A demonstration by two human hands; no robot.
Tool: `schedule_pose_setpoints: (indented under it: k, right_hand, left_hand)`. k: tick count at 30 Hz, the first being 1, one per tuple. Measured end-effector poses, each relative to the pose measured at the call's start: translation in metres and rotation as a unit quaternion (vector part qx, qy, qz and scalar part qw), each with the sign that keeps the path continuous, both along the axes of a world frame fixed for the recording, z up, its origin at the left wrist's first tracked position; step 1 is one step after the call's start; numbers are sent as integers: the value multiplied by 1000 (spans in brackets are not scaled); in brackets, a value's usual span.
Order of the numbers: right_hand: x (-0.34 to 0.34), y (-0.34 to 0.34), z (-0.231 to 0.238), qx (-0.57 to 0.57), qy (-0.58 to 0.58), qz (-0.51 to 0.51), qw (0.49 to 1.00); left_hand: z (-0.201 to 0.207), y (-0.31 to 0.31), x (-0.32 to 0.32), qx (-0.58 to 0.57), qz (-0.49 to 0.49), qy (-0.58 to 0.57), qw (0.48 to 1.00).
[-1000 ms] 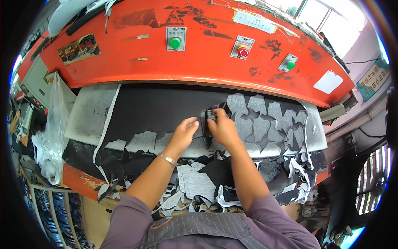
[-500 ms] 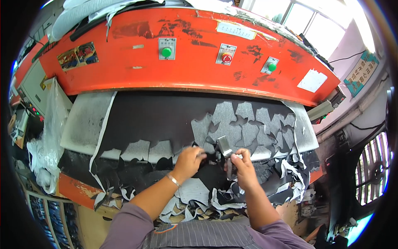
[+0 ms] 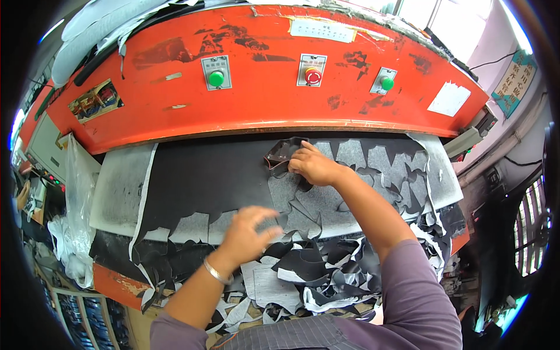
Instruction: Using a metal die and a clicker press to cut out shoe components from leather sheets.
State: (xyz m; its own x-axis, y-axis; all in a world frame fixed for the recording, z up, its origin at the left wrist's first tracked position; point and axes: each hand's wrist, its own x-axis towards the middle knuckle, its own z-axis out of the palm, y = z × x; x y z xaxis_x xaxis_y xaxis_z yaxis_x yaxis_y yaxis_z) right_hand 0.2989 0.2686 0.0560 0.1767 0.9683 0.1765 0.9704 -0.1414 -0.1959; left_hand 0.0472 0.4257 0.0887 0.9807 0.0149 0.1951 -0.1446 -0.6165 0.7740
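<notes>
A black sheet of leather-like material (image 3: pixel 204 181) lies across the press bed, with grey cut-out gaps over its right part. My right hand (image 3: pixel 315 165) reaches to the far middle and grips a cutting die (image 3: pixel 284 153), a dark metal outline shape. The die stands on the sheet, at the border between the uncut black and the gaps. Nearer to me, my left hand (image 3: pixel 248 233) hovers over the sheet's front edge with its fingers apart, slightly blurred. Black and white offcuts (image 3: pixel 309 265) are heaped along the front, below both hands.
The red press beam (image 3: pixel 256 111) spans the back, with two green buttons (image 3: pixel 216 79) and a red stop button (image 3: pixel 312 75). Pale pad ends (image 3: pixel 119 186) show at the bed's sides. A clear plastic bag (image 3: pixel 79 192) hangs at left. Rolled material (image 3: pixel 99 35) lies atop the beam.
My right hand has carried the die forward and left from above the front edge onto the sheet. My left hand has moved left and nearer to me, its fingers spreading.
</notes>
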Motion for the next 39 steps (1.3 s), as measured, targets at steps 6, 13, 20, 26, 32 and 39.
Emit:
schedule_pose_setpoints:
  k: [6,13,20,26,32,39]
  right_hand:
    - [28,10,-24,78,-27,6,997]
    - [1,-6,-57,243,213,-320,890]
    - [-8,7,-64,204,99,-359,905]
    - [-4,-1,-66,163,97,-330,925]
    - [-1,-3,-58,142,101,-301,938]
    - [-12,-18,-48,126,152,-310,930]
  left_hand:
    - [-53,34,95,59,167,8,984]
    - [-73,13,141,170,244,13,955]
    - [-84,16,153,178,261,-69,946]
    - [-79,15,154,122,247,-20,961]
    - [-76,19,158,108,244,-14,964]
    - [-71,10,146,106,236,-16,966]
